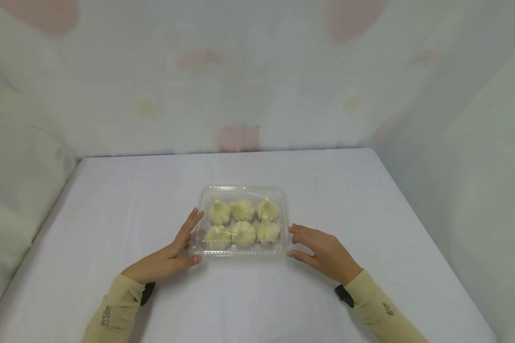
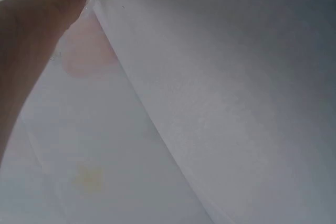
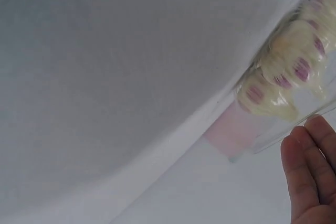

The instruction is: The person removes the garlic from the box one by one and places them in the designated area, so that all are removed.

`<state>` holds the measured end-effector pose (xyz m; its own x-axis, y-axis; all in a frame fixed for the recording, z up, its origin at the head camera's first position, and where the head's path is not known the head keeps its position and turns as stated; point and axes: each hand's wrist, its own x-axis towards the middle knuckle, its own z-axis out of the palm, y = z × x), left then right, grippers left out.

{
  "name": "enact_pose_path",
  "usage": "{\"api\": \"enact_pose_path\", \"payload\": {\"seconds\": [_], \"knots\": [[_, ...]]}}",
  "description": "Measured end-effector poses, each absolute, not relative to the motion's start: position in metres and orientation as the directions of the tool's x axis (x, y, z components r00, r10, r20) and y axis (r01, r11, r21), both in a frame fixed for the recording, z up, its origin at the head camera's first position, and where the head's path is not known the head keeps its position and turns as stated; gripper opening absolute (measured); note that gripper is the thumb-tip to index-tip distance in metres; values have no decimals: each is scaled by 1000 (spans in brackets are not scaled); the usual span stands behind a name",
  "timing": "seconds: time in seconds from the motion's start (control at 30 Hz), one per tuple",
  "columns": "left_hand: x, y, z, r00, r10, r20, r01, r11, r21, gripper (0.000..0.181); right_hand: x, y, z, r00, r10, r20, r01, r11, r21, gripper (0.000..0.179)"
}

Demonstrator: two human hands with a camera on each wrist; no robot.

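Note:
A clear plastic clamshell box (image 1: 244, 253) lies on the table with its lid down. Inside it sit several pale yellow garlic bulbs (image 1: 243, 233) in two rows; the right wrist view shows purple patches on the bulbs (image 3: 294, 69). At the box's left side is my left hand (image 1: 171, 257), its fingers extended along the edge and its thumb by the front left corner. My right hand (image 1: 322, 250) is at the opposite side, fingertips right at the box's right edge and thumb apart from the fingers. Only part of the left hand (image 2: 50, 11) shows in its wrist view.
A white cloth covers the table (image 1: 249, 305). Behind it hangs a pale curtain (image 1: 257, 95) with faint pink and yellow prints. More pale fabric (image 1: 489, 157) stands along the right side, and a light sheet (image 1: 21, 181) along the left.

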<state>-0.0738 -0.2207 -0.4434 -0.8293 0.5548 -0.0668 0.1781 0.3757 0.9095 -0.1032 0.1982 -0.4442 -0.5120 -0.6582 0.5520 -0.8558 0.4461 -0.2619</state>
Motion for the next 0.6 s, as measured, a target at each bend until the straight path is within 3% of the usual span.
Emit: {"api": "enact_pose_path", "payload": {"seconds": [0.27, 0.4, 0.6], "knots": [[-71, -215, -443, -841, 537, -68, 99, 277, 956, 88, -105, 193, -438, -321, -700, 638, -908, 419, 2, 27], [-69, -209, -442, -876, 473, -90, 66, 302, 951, 85, -106, 193, -439, -282, -739, 612, -904, 419, 89, 30], [-66, -205, -438, -921, 336, -199, -30, 449, 893, 79, -108, 190, -443, -229, -791, 567, -884, 413, 219, 33]]}}
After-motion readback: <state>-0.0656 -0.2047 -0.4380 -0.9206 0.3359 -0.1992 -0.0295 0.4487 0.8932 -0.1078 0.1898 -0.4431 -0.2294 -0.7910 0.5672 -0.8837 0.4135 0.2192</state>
